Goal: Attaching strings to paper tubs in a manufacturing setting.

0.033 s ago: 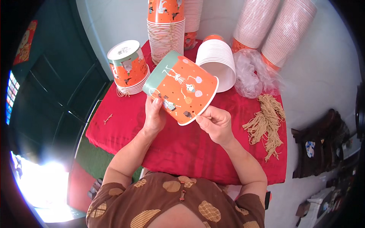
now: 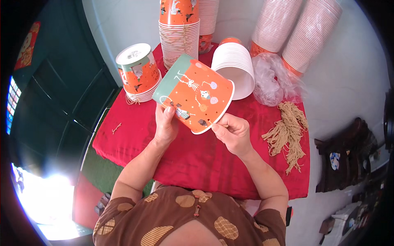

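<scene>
At the centre of the red tablecloth (image 2: 197,160), you are holding a printed paper bucket (image 2: 195,93) on its side, raised above the cloth, with its green-banded base pointing toward 10 o'clock and its white rim toward 5 o'clock.

1. Your left hand (image 2: 166,125) is gripping the bucket wall at 7 o'clock, fingers curled closed around the lower edge near the green band.
2. Your right hand (image 2: 234,131) is pinching the white rim at 5 o'clock, thumb and fingertips closed on it beside a small hole in the wall. Whether anything is held between those fingertips cannot be told.
3. Compared with the earlier view, the bucket is sitting in the same tilt and both hands are keeping the same hold; nothing is showing as shifted. Judge the work at the rim as continuing, not completed.

Surrounding items:
- At 12 o'clock of the bucket, a tall stack of orange buckets (image 2: 179,30) is standing upright.
- At 10 o'clock, a short upturned stack (image 2: 137,71) is resting on the cloth.
- At 2 o'clock, a nested white stack (image 2: 236,67) is lying with its mouth toward you, beside crumpled clear plastic wrap (image 2: 271,80).
- At 3 o'clock, a bundle of tan twine pieces (image 2: 287,131) is lying near your right hand, not touching it.
- At 1 o'clock, two long stacks (image 2: 295,28) are leaning against the wall.
</scene>
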